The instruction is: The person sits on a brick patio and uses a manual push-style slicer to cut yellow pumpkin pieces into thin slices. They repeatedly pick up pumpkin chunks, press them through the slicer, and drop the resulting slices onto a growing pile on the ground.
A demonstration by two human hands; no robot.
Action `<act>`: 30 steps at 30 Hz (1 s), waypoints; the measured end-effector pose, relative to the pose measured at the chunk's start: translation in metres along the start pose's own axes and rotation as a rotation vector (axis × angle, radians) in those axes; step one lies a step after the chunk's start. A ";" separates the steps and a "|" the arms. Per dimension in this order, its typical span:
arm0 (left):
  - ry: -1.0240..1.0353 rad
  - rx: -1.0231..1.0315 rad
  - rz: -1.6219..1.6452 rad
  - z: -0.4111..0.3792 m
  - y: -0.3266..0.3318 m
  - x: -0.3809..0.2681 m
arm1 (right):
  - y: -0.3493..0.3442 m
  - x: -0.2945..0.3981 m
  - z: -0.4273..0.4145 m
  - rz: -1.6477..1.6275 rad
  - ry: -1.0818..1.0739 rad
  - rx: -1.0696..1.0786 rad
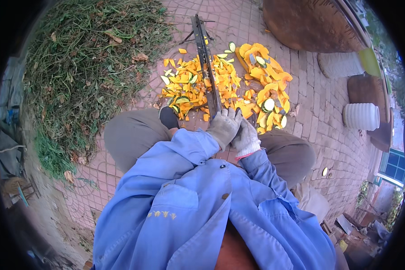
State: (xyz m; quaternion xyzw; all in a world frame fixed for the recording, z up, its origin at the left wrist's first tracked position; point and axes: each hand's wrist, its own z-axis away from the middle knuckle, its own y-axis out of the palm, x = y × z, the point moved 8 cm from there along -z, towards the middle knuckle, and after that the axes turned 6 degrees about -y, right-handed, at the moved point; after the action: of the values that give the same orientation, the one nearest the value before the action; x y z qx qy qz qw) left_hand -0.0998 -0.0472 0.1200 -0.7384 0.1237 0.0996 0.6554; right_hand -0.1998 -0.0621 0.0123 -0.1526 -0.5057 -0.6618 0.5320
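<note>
A long, narrow metal lever chopper [206,64] stretches away from me on the paving, with its near end at my hands. Around it lie chopped orange pumpkin pieces [185,81], a few with green rind and pale flesh. My left hand [225,125], in a soiled work glove, is beside the chopper's near end. Pressed against it is my right hand [247,136], in a whitish knit glove with dark, dirty fingers. The hands meet and overlap, which hides whatever may be between them. Larger pumpkin slices [268,84] are heaped to the right of the chopper.
A big heap of cut vines and leaves [98,67] spreads on the left. Large brown vats [314,23] and a ribbed white container [361,116] stand at right. One pale slice [324,171] lies on the brick paving [310,111]. My bent knees flank the chopper's near end.
</note>
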 end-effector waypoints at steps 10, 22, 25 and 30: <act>-0.903 -0.130 0.990 0.044 0.066 0.133 | 0.052 0.029 -0.011 0.945 -0.251 -0.183; -1.195 0.147 1.715 -0.005 0.132 0.177 | 0.095 0.031 -0.027 0.802 0.198 -0.087; -1.155 0.158 1.729 -0.018 0.120 0.177 | 0.106 0.067 -0.029 0.886 0.155 -0.080; -1.223 0.149 1.545 -0.026 0.148 0.209 | 0.115 0.093 -0.028 1.053 0.186 -0.111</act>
State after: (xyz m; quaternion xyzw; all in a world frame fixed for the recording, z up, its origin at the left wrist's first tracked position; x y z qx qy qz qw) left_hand 0.0517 -0.1001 -0.0807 -0.2328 0.2177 0.8565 0.4060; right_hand -0.1275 -0.1278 0.1271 -0.3543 -0.2758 -0.3418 0.8256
